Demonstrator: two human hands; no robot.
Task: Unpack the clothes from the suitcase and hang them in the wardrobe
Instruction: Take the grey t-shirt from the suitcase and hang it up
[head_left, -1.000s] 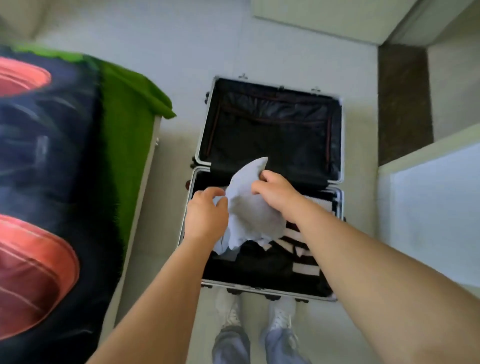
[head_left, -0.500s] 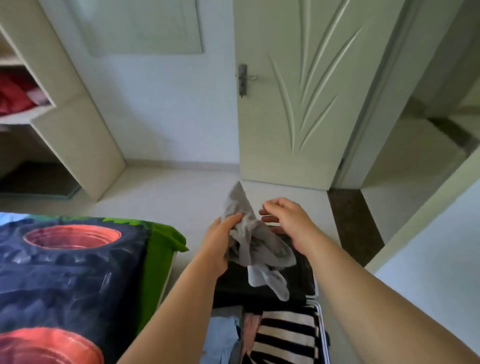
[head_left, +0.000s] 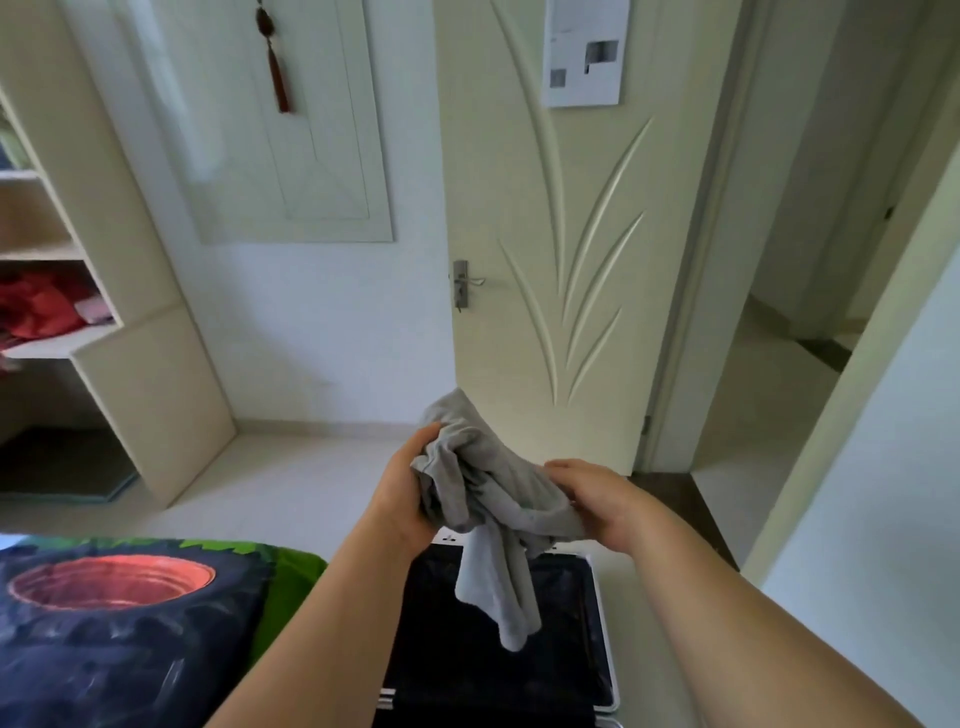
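A crumpled grey garment (head_left: 488, 499) is held up in front of me over the open suitcase (head_left: 605, 623), whose black-lined lid shows below. My left hand (head_left: 402, 493) grips the garment's left side, with a corner sticking up above the thumb. My right hand (head_left: 597, 501) holds its right side, fingers curled into the cloth. A loose end of the cloth hangs down between my forearms. The wardrobe (head_left: 130, 364) stands open at the left, with shelves and red fabric (head_left: 41, 312) inside.
A bed with a dark, green and red printed cover (head_left: 119, 618) fills the lower left. A cream door (head_left: 561, 260) with a metal handle is shut straight ahead. An open doorway leads out at the right. Pale floor tiles lie between bed and wall.
My view has swung up from the suitcase to the door and wall. Both hands lifted the grey garment out of the suitcase, and my right hand has closed on it again.
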